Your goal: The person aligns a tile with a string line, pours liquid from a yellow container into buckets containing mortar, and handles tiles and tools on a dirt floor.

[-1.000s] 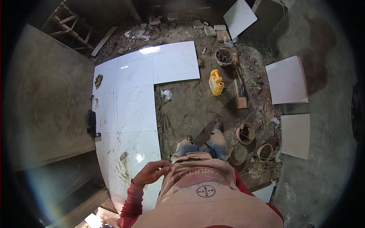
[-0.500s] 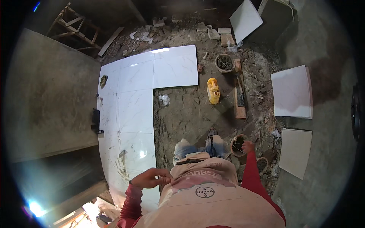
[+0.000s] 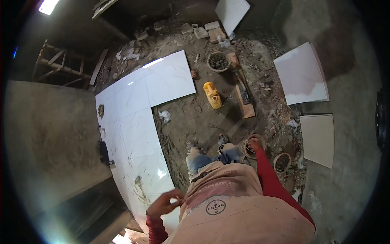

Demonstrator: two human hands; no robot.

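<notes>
My left hand [image 3: 165, 202] is beside the pale vest [image 3: 227, 219] I wear, its fingers curled at the vest's edge; what they hold, if anything, is unclear. My right hand [image 3: 254, 144] is closed at the top of a bucket [image 3: 247, 152] beside my right leg; its exact hold is hidden. A second bucket [image 3: 282, 162] stands just right of it. Ahead of my feet a yellow jerrycan [image 3: 212, 95] is on the rough floor, left of a wooden board [image 3: 246, 111] with dark tools on it.
White glossy tiles [image 3: 134, 122] cover the left floor. Tile stacks [image 3: 300, 73] lie at the right, another pale one [image 3: 318, 138] nearer. A mortar-filled bucket [image 3: 218, 62] and several blocks [image 3: 200, 33] are farther ahead. A wooden frame [image 3: 61, 61] stands at the back left.
My right arm has come into view and reached to the bucket, where the hand has closed. My left hand is slightly lower in the picture. The view has turned and shifted.
</notes>
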